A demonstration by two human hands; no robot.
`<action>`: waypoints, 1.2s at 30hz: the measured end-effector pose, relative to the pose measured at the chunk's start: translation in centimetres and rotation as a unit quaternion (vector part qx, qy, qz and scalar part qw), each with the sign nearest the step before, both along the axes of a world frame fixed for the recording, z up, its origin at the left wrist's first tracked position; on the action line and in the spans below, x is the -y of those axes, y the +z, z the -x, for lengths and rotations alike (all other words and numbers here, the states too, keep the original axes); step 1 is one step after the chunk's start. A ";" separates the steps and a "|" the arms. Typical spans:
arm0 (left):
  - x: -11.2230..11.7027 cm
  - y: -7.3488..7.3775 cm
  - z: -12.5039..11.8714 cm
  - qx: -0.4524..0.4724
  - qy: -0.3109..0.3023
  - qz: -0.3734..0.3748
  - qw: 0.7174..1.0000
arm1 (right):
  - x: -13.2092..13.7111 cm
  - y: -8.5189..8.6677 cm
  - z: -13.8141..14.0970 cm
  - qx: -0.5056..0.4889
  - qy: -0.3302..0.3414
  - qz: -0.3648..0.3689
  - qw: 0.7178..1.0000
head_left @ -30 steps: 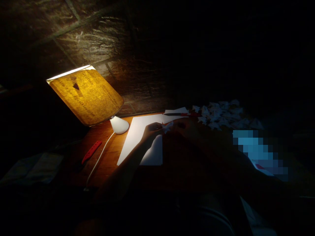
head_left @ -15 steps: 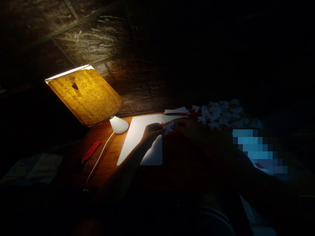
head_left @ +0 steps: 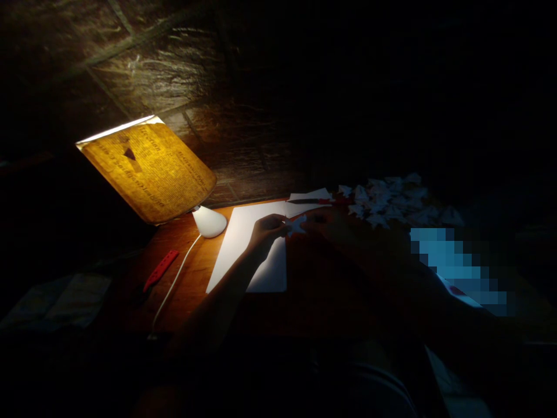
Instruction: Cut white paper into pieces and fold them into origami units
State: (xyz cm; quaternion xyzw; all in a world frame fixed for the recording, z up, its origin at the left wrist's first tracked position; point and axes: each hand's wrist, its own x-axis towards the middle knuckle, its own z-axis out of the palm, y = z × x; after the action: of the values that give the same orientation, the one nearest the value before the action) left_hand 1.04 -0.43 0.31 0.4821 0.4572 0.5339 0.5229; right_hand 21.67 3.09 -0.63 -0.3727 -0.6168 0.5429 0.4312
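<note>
From here I see the left hand (head_left: 265, 235) pinching a small white folded-paper star (head_left: 296, 224) above the brown wooden table (head_left: 189, 273); the shadowed right hand (head_left: 326, 223) seems to grip its opposite side. Shaping looks underway, calling for light fingertip pressure next.

Lampshade (head_left: 148, 168), left of frame — slanting newspaper-style print (head_left: 152, 151), heavier lines among small type — no word surely legible.

Pale paper star (head_left: 297, 224), several points visible, held between left hand (head_left: 265, 232) and right hand (head_left: 325, 223)
</note>
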 end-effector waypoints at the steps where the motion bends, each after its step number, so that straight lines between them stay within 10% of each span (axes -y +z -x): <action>1: -0.1 -0.1 0.0 0.005 0.004 -0.003 1.000 | 0.0 0.0 -0.2 0.007 0.023 0.004 1.000; 9: -0.4 -0.6 0.4 -0.031 -0.026 -0.007 0.999 | 0.0 0.4 -0.7 0.037 0.111 -0.042 0.992; 18: -0.3 -0.4 0.5 -0.198 0.046 -0.145 0.968 | -0.9 -0.9 -0.8 0.197 -0.025 -0.143 0.970; 25: 0.6 -0.8 0.0 -0.346 -0.120 -0.236 0.900 | 0.2 0.6 -1.4 0.374 0.002 -0.209 0.904; 36: 1.0 -0.4 -0.1 -0.419 -0.162 -0.259 0.855 | 0.0 2.1 -2.7 0.346 0.158 -0.264 0.886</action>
State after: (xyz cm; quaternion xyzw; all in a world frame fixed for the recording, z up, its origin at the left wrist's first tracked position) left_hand 1.11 -1.39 -0.04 0.8455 0.3938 0.2877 0.2173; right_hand 24.41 3.06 1.47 -0.3065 -0.8982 0.2575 0.1819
